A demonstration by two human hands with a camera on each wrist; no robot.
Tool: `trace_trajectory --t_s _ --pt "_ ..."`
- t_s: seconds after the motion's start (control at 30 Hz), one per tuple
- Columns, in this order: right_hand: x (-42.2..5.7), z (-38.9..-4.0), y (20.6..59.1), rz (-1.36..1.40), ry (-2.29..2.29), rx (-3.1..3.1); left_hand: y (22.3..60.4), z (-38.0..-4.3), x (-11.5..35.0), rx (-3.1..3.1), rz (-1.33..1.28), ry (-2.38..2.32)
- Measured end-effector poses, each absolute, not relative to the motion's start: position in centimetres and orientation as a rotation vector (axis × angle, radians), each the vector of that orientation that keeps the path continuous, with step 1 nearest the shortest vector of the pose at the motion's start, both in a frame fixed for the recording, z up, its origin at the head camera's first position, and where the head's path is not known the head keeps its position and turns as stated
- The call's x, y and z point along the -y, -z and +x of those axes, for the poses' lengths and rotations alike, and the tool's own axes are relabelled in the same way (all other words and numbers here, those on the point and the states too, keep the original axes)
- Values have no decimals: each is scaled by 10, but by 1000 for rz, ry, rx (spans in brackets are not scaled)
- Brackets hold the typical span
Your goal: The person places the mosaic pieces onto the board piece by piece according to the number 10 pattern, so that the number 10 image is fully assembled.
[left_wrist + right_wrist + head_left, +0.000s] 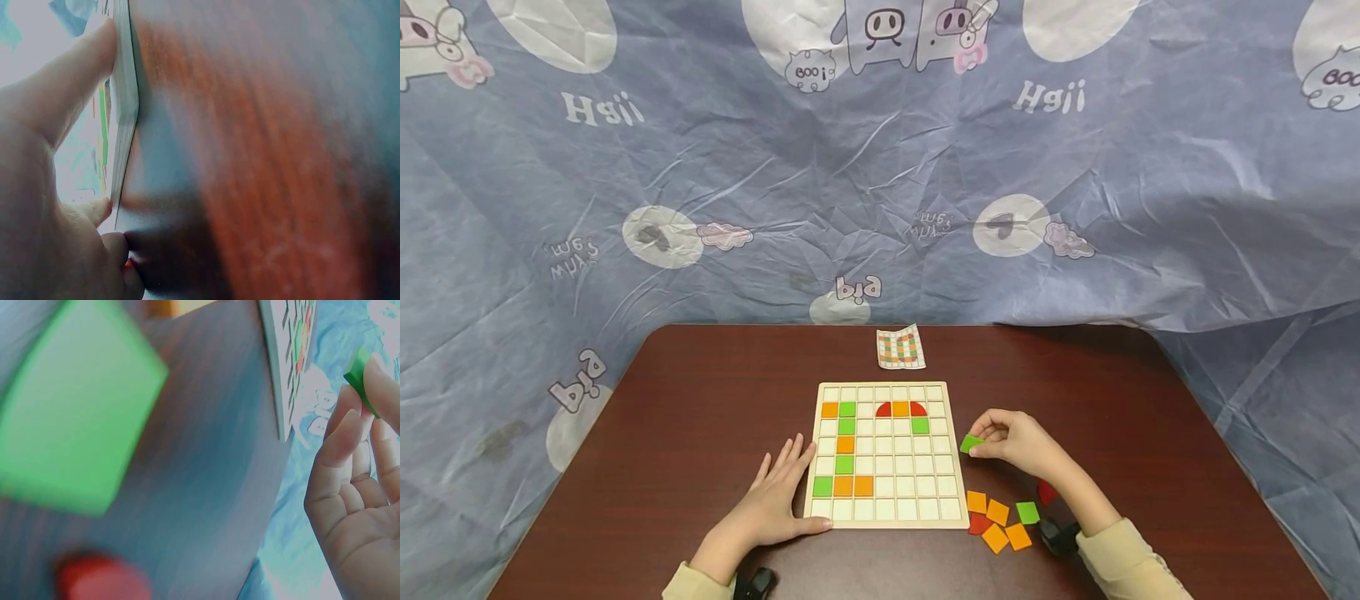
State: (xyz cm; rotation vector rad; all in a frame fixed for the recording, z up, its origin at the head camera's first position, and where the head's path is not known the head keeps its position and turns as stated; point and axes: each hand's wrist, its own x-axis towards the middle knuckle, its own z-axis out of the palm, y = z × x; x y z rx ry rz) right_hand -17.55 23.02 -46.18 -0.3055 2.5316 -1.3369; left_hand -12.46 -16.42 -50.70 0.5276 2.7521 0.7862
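Note:
A square wooden grid board (pixel 884 523) lies on the table, with several green, orange and red pieces set in its cells. My left hand (pixel 775 500) rests at its lower left corner, fingers extended along the left side and thumb on the front edge. In the left wrist view the thumb (pixel 81 69) touches the board's rim (pixel 127 94). Just off the board's right side, my right hand (pixel 1018 442) pinches a green square tile (pixel 972 443) between thumb and fingertips. The right wrist view shows this green tile (pixel 357 374) tilted and raised over the table.
Loose orange tiles (pixel 997 512), a green tile (pixel 1027 512) and red pieces (pixel 979 523) lie right of the board, below the right forearm. A creased paper card (pixel 901 348) with a coloured grid pattern lies behind the board. Patterned cloth (pixel 880 167) hangs beyond the table.

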Motion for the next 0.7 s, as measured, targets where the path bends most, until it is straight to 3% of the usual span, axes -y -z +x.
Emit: trace_trajectory --t_s 0.7 --pt "-169 -196 471 -205 1346 -2606 509 -125 164 -2765 511 -753"
